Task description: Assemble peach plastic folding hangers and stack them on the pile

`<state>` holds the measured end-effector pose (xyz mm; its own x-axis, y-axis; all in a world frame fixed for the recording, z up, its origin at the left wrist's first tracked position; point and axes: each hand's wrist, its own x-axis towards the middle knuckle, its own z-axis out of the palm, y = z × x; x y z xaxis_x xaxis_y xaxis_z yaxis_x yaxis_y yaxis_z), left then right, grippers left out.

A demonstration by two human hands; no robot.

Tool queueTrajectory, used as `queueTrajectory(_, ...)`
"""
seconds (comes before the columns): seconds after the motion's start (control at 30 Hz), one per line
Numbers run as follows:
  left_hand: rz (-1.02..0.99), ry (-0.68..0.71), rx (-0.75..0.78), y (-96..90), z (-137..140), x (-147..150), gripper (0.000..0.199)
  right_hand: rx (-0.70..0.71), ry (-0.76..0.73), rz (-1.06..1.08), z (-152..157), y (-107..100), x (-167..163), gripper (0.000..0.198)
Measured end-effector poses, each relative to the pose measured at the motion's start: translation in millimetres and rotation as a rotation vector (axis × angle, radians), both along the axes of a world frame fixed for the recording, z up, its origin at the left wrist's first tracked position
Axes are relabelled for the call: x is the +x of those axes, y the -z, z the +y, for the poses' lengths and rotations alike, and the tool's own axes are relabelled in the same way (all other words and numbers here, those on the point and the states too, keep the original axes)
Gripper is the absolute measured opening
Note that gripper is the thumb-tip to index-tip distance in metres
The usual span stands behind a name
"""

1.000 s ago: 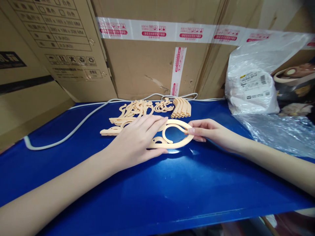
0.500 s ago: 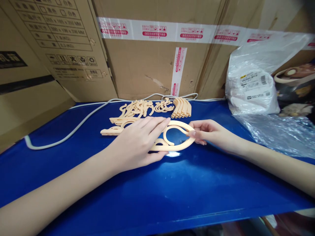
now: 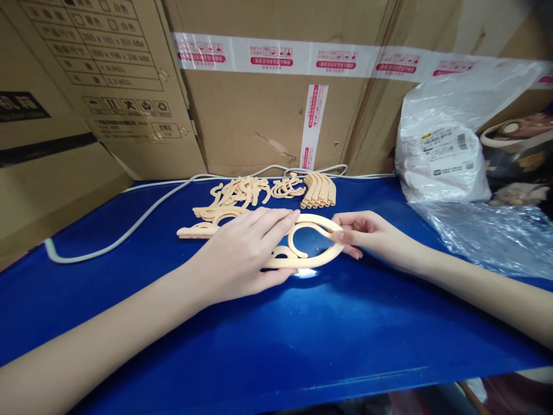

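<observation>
Between both hands is a cream plastic folding hanger [image 3: 322, 260], its curved hook [image 3: 290, 235] lying inside the rounded loop. My left hand [image 3: 248, 248] lies over its left part, fingers along the upper edge and thumb under the lower edge, hiding that portion. At the rounded right end, my right hand [image 3: 360, 231] pinches the loop between thumb and fingers. Just behind and left of my left hand lie more cream hangers [image 3: 196, 231], partly covered by it.
Behind the hands are a heap of loose cream hooks and curved pieces [image 3: 242, 190] and a row of curved cream arms [image 3: 319, 190]. A white cable [image 3: 151, 210] runs along the left and back. Cardboard boxes [image 3: 259, 115] wall the blue table [image 3: 276, 346]; a plastic bag [image 3: 444, 150] stands right.
Hardly anything differs. Both hands keep the same hold on the folding hanger, which sits very slightly lower in the picture.
</observation>
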<state>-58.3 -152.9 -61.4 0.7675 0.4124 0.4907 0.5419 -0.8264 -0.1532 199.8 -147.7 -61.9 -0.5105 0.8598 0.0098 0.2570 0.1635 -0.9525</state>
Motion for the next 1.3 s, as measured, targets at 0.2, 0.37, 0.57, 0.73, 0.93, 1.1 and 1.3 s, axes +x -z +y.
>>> queueTrajectory(0.2,-0.021,-0.099,-0.207,-32.7,23,-21,0.065,0.158,0.070,0.009,6,2,4,0.047)
queueTrajectory(0.37,-0.014,-0.369,-0.448,-65.8,53,-70,0.070,0.631,-0.073,-0.426,7,5,2,0.031)
queueTrajectory(0.57,0.022,-0.429,-0.609,-50.6,65,-108,0.065,0.809,-0.209,-0.635,8,14,-2,0.036)
queueTrajectory(0.73,0.136,-0.408,-0.508,-35.8,63,-110,0.069,0.828,-0.215,-0.632,8,16,-4,0.035)
queueTrajectory(0.93,0.190,-0.373,-0.442,-33.9,59,-108,0.063,0.844,-0.232,-0.663,8,16,-3,0.036)
queueTrajectory(1.1,0.162,-0.416,-0.490,-35.2,58,-110,0.067,0.851,-0.232,-0.653,8,16,-2,0.035)
queueTrajectory(1.3,0.156,-0.418,-0.499,-33.7,58,-109,0.070,0.863,-0.239,-0.676,7,15,-2,0.035)
